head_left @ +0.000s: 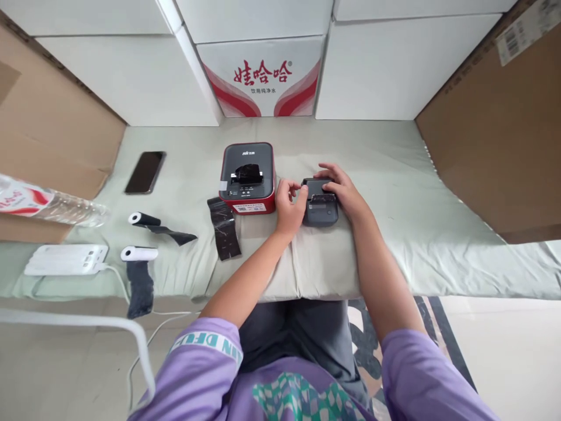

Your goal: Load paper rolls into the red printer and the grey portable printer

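A small dark grey thermal printer (pixel 323 217) lies on the cloth, with a dark strip of paper (pixel 322 199) across its slot. My left hand (pixel 291 209) grips its left edge, fingers curled and thumb at the upper corner. On the far right corner my right hand (pixel 344 193) holds it, thumb resting on top and fingers around the back edge. To the left stands a larger red and black printer (pixel 268 204), dark paper poking out of its top slot. Beside that printer lies a loose black paper strip (pixel 225 229).
Two paper rolls, one black (pixel 146 219) and one white-backed (pixel 142 254), trail dark ends at left. A phone (pixel 145 172), a white power bank (pixel 65 259) with a cable and a water bottle (pixel 52 202) lie farther left. White cartons (pixel 265 102) line the back; brown cardboard (pixel 495 134) bounds the right.
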### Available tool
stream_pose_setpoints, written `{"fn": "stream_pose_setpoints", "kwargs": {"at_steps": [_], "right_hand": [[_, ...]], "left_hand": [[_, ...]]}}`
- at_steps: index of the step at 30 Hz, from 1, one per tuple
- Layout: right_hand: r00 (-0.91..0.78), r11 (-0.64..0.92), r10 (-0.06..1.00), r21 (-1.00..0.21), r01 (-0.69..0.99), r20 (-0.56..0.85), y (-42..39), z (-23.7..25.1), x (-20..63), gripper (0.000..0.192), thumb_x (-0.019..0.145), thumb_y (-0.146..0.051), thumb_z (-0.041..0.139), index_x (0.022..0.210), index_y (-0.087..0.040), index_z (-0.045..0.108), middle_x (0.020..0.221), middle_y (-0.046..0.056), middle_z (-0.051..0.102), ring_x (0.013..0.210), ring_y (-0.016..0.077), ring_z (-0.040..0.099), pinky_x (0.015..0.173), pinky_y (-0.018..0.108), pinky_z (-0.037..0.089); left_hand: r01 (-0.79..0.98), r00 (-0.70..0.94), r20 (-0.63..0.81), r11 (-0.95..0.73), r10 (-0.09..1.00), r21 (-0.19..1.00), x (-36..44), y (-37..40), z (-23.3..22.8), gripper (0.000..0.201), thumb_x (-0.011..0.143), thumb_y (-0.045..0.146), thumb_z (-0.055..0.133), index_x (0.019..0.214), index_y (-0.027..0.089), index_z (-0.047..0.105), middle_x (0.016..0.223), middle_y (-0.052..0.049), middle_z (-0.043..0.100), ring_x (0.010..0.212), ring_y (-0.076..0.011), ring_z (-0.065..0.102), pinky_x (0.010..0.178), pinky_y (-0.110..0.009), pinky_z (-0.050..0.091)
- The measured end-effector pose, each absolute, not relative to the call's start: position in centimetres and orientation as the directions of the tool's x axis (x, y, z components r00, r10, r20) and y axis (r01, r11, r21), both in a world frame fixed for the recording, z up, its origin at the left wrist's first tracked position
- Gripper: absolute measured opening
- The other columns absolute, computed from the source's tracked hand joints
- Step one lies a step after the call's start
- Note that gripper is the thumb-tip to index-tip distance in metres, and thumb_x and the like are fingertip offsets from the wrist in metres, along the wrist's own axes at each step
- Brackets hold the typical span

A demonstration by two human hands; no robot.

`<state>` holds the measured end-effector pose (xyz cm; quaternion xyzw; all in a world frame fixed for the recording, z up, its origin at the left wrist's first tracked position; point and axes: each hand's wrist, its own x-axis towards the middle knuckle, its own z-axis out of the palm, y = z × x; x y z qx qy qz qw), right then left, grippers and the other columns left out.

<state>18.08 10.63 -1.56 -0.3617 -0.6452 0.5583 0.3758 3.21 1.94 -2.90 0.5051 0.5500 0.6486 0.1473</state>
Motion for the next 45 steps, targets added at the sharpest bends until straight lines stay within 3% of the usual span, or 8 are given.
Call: {"fn": "stream_pose_setpoints", "kwargs": {"at_steps": [4,9,14,25,30,33,39,45], "right_hand": [[-0.518,0.064,0.855,-0.997,0.045,0.032,10.9,-1.4,19.0,0.066,0.069,-0.027,0.065,0.134,-0.028,0.057,0.125,0.006,0.065,0.125,0.0283,0.057,0.114,0.048,0.045],[-0.614,-0.003,0.789,-0.999,0.040,-0.027,11.2,-1.0,20.2,0.084,0.066,-0.022,0.066,0.148,-0.028,0.048,0.139,0.008,0.057,0.133,0.0297,0.052,0.117,0.049,0.043],[-0.599,0.021,0.801,-1.000,0.024,0.002,11.4,-1.3,20.4,0.104,0.066,-0.020,0.069,0.160,-0.036,0.027,0.143,0.005,0.048,0.113,0.0237,0.062,0.106,0.046,0.054],[-0.600,-0.021,0.800,-1.000,0.009,-0.023,11.8,-2.2,20.6,0.118,0.066,-0.027,0.077,0.166,-0.038,0.016,0.146,0.007,0.045,0.117,0.0225,0.063,0.104,0.040,0.056],[-0.384,0.052,0.920,-0.996,-0.073,0.076,10.6,-3.6,19.8,0.123,0.065,-0.051,0.082,0.166,-0.038,0.012,0.154,0.011,0.039,0.134,0.0293,0.056,0.113,0.045,0.048],[-0.220,0.134,0.965,-0.990,-0.046,0.141,9.3,-3.9,19.0,0.113,0.070,-0.063,0.075,0.163,-0.034,0.020,0.153,0.013,0.040,0.135,0.0298,0.056,0.116,0.045,0.045],[-0.186,0.193,0.968,-0.974,0.121,0.169,8.3,-3.5,18.4,0.077,0.077,-0.052,0.066,0.146,-0.023,0.046,0.137,0.016,0.056,0.118,0.0285,0.061,0.112,0.049,0.046],[-0.169,0.246,0.963,-0.942,0.227,0.211,8.5,-3.7,18.0,0.064,0.084,-0.047,0.057,0.143,-0.022,0.049,0.142,0.015,0.056,0.122,0.0296,0.056,0.117,0.050,0.040]], "left_hand": [[0.226,-0.417,0.217,-0.131,0.882,0.965,3.2,2.6,-3.6,0.015,0.093,0.027,0.066,0.101,0.021,0.054,0.092,0.000,0.058,0.077,-0.0114,0.056,0.076,-0.025,0.049],[0.137,-0.298,0.088,-0.049,0.950,0.989,2.1,3.6,-3.9,0.026,0.089,0.019,0.070,0.109,0.022,0.054,0.100,0.000,0.056,0.070,-0.0071,0.052,0.069,-0.020,0.049],[0.121,-0.208,-0.010,0.036,0.978,0.992,1.4,3.9,-3.7,0.038,0.092,0.020,0.066,0.126,0.027,0.050,0.113,-0.003,0.056,0.077,-0.0070,0.056,0.072,-0.019,0.052],[0.287,-0.264,0.157,-0.078,0.952,0.955,2.6,2.8,-4.0,0.029,0.098,0.021,0.056,0.127,0.022,0.055,0.121,-0.007,0.055,0.087,-0.0107,0.058,0.092,-0.028,0.053],[0.353,-0.339,0.253,-0.126,0.906,0.927,3.3,1.4,-3.4,0.021,0.101,0.022,0.048,0.119,0.020,0.059,0.122,-0.010,0.060,0.104,-0.0152,0.062,0.100,-0.030,0.050],[0.363,-0.348,0.257,-0.123,0.902,0.924,3.5,1.1,-2.9,0.022,0.098,0.022,0.053,0.117,0.018,0.062,0.119,-0.009,0.061,0.095,-0.0140,0.062,0.094,-0.028,0.051],[0.362,-0.325,0.199,-0.073,0.925,0.929,3.5,-1.5,-2.4,0.027,0.098,0.024,0.055,0.122,0.015,0.063,0.116,-0.012,0.063,0.091,-0.0162,0.064,0.087,-0.030,0.055],[0.498,-0.086,0.157,-0.094,0.984,0.862,1.2,-12.2,-2.6,0.022,0.093,0.013,0.052,0.108,0.020,0.066,0.109,-0.009,0.066,0.099,-0.0195,0.066,0.095,-0.035,0.055]]}}
